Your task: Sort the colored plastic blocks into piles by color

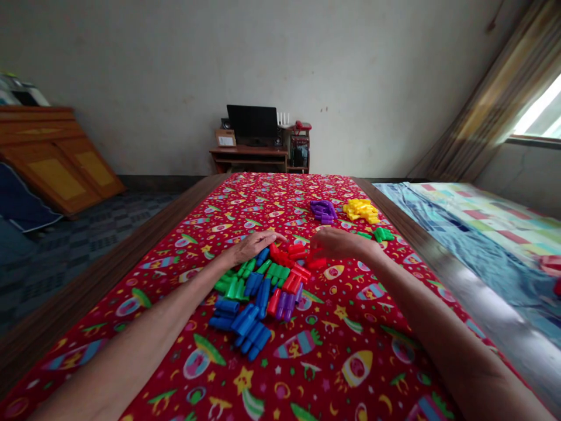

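A mixed pile of plastic building pieces in blue (256, 327), green (236, 287), red (293, 282) and purple (287, 305) lies on the red patterned cloth (350, 327). My left hand (254, 247) rests along the far left edge of the pile, fingers stretched toward the red pieces, beside a blue piece. Across from it, my right hand (335, 242) is closed, its fingers curled down right above red pieces (316, 261). Its fingertips are partly hidden, so whether it grips one of these is unclear.
Farther back on the right sit separate heaps of purple pieces (323, 211), yellow pieces (360, 210) and green pieces (383, 234). Beyond the table stands a desk (249, 151) with a monitor (252, 124). A bed (482, 234) is at the right, a wooden cabinet (56, 155) at the left.
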